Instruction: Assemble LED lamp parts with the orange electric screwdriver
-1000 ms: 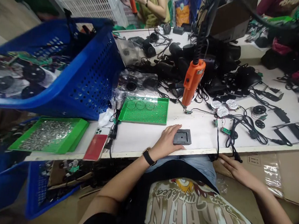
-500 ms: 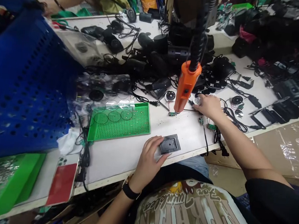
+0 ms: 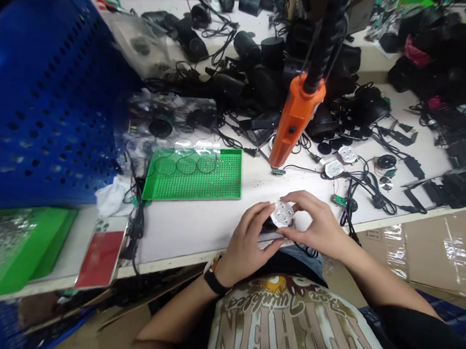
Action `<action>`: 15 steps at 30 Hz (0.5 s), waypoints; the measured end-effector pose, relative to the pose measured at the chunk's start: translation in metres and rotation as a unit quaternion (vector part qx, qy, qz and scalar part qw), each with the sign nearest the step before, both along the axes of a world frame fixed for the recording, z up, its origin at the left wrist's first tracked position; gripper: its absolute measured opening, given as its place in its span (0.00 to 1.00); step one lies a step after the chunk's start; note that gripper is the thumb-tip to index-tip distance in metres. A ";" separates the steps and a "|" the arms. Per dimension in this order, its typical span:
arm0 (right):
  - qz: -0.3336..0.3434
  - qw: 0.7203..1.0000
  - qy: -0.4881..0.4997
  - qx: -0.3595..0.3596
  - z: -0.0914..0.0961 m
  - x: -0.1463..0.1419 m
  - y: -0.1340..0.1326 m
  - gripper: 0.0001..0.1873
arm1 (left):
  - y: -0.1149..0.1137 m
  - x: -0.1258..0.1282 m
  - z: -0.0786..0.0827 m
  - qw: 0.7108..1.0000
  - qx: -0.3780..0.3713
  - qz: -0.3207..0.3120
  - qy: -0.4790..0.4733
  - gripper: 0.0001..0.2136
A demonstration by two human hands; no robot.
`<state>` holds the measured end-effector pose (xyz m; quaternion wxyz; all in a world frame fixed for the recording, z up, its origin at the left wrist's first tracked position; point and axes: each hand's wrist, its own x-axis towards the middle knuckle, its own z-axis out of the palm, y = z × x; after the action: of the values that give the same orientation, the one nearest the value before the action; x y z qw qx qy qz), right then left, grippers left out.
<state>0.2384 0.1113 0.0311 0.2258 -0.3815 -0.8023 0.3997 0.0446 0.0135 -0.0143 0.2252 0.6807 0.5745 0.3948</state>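
A: How far along is it, starting nearest you?
B: One white disc is up at the near table edge, between the two hands. The right hand pinches it, thumb on the near side, fingers on the far side. The left hand is curled at its left, over a black block.
A: Is anything fastened?
B: Not that I can see. The orange screwdriver hangs beyond the hands, apart from the disc, so I'd judge this piece is only being positioned.
A: And what is left?
B: Farther right, two loose discs lie among cables, with a green circuit board nearer the edge. They look unhandled, though I can't say they are all due.
A: What can't you make out?
B: Nearest, whether the left fingers grip the disc, the block or both, and whether the disc sits on the block; the fingers and disc cover most of it. Next, whether the screwdriver's tip touches the small board under it. Farther off, the heap of black parts blurs together, and the blue basket, far left, is cut off.
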 end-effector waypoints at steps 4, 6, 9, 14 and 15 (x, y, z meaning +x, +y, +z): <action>0.010 0.995 -0.073 0.064 -0.022 -0.020 -0.018 0.22 | 0.002 0.006 -0.016 0.999 -0.029 0.014 0.033 0.29; 0.000 0.991 -0.097 0.089 -0.030 -0.023 -0.019 0.22 | 0.000 0.003 -0.025 0.998 -0.043 0.020 0.042 0.29; -0.009 0.989 -0.112 0.096 -0.033 -0.024 -0.022 0.22 | -0.004 -0.002 -0.032 0.997 -0.065 0.008 0.029 0.31; -0.042 0.983 -0.155 0.089 -0.039 -0.024 -0.033 0.23 | -0.008 0.001 -0.030 0.997 -0.073 -0.023 0.024 0.35; -0.054 0.980 -0.160 0.102 -0.043 -0.025 -0.036 0.24 | -0.010 0.002 -0.028 0.997 -0.073 -0.026 0.027 0.36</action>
<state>0.2138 0.0752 -0.0115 0.1535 -0.4579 -0.8429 0.2373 0.0467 0.0040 -0.0427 0.2687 0.6876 0.5898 0.3275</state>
